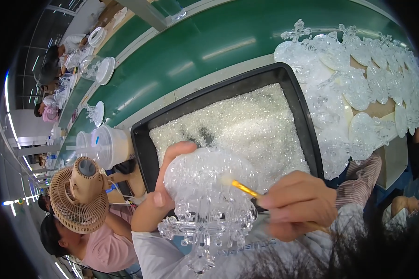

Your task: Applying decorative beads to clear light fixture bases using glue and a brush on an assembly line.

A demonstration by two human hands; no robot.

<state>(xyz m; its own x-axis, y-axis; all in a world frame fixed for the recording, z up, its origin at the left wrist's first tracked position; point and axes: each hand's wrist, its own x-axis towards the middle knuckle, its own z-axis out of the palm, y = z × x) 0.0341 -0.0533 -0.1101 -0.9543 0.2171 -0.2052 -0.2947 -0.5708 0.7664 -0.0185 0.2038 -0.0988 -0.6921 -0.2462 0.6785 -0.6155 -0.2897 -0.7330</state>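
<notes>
A clear plastic ornament (205,174) with a rounded base and a decorated cross (202,228) is gripped at its base by my left hand (159,201). The base is tipped up, and the cross points down toward me. My right hand (305,202) is closed around a thin brush (246,189) with a gold ferrule and pale bristles. Those bristles meet or hover just over the base; I cannot tell which. Beneath the ornament lies a black tray (305,116) holding clear glittering granules (260,118), with a dark hollow in them near my left fingers.
Many similar clear ornaments (358,88) crowd the right side. A green work surface (186,51) runs beyond the tray. To the left are a clear bucket (111,146), a tan fan (77,200) and a person in pink (109,237). More people sit farther along.
</notes>
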